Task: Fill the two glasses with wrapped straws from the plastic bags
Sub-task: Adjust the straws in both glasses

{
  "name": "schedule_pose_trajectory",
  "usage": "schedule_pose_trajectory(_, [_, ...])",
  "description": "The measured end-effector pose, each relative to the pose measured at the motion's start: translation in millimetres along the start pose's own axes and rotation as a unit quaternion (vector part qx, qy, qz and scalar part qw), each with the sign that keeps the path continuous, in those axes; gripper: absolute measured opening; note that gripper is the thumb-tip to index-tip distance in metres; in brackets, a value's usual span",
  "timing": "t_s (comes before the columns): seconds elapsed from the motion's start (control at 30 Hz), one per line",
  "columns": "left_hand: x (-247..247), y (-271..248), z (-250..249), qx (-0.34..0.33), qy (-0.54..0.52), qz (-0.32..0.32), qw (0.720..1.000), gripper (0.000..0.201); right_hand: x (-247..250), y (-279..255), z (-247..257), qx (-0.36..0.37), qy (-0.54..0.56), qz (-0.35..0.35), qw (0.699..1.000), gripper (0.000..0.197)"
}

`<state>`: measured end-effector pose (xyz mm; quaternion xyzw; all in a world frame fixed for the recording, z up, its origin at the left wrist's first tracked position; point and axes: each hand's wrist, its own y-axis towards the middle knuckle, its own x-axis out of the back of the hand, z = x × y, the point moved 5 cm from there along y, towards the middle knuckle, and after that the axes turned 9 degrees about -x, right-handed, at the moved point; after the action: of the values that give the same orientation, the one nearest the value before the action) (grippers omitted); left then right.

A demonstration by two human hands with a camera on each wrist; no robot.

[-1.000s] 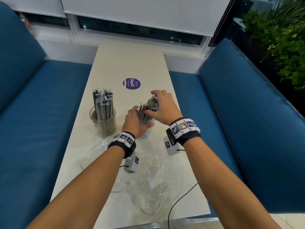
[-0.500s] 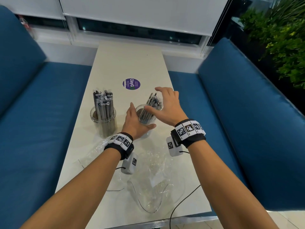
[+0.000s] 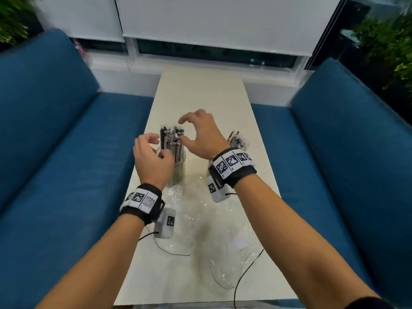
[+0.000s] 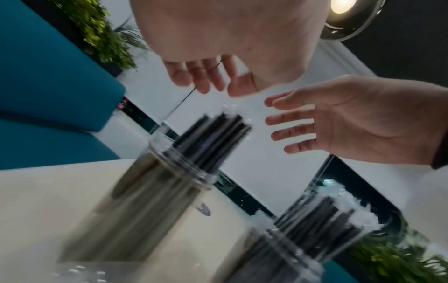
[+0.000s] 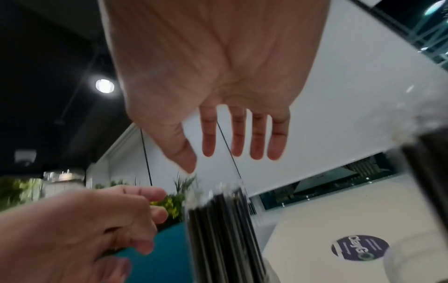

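Two clear glasses stand on the pale table (image 3: 196,94), each packed with dark wrapped straws. The left glass (image 3: 177,170) holds an upright bundle of straws (image 3: 172,139). My left hand (image 3: 151,157) hovers at its left side with fingers loosely curled and holding nothing. My right hand (image 3: 198,137) is spread above and to the right of the bundle, also holding nothing. The right glass's straws (image 3: 237,140) show behind my right wrist. In the left wrist view both glasses (image 4: 157,201) (image 4: 290,249) appear, and no fingers (image 4: 288,122) touch the straws (image 4: 213,137).
Crumpled clear plastic bags (image 3: 214,221) lie on the near half of the table, with thin black cables (image 3: 240,277) across them. A round purple sticker (image 5: 360,247) sits farther back. Blue sofas (image 3: 55,134) flank both long sides.
Both hands let go of the right glass and its straws and moved left to the left glass. The head view also shifted, so the glasses now appear farther right.
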<state>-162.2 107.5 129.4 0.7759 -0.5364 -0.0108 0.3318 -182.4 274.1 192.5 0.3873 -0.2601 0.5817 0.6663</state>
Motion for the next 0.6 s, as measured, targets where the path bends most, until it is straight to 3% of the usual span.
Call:
schedule_pose_trajectory(0.07, [-9,4,30,0.055,0.058,0.117,0.990,0.072,-28,7,3,-0.030,-0.064,0.070,0.995,0.055])
schedule_pose_trajectory(0.17, [-29,-3,65,0.097,0.109,0.320,0.936,0.128,-56,15,4,-0.046,-0.063,0.129,0.989,0.054])
schedule_pose_trajectory(0.23, [-37,-3,76,0.102,0.104,0.353,0.924,0.142,-64,16,3,-0.060,-0.013,0.117,0.991,0.042])
schedule_pose_trajectory(0.3, [-41,-1,82,0.123,0.091,0.330,0.931,0.135,-65,16,-2,-0.078,0.024,0.081,0.993,0.034])
schedule_pose_trajectory(0.4, [-44,-2,85,0.131,0.066,0.299,0.943,0.103,-59,12,-8,-0.107,0.094,-0.011,0.990,0.030])
schedule_pose_trajectory(0.47, [-43,-3,85,0.127,0.055,0.289,0.947,0.093,-60,5,-11,-0.123,0.122,-0.048,0.984,0.032])
schedule_pose_trajectory(0.6, [-44,-3,91,0.104,0.073,0.302,0.945,0.091,-83,-9,-10,-0.121,0.075,0.043,0.989,0.063])
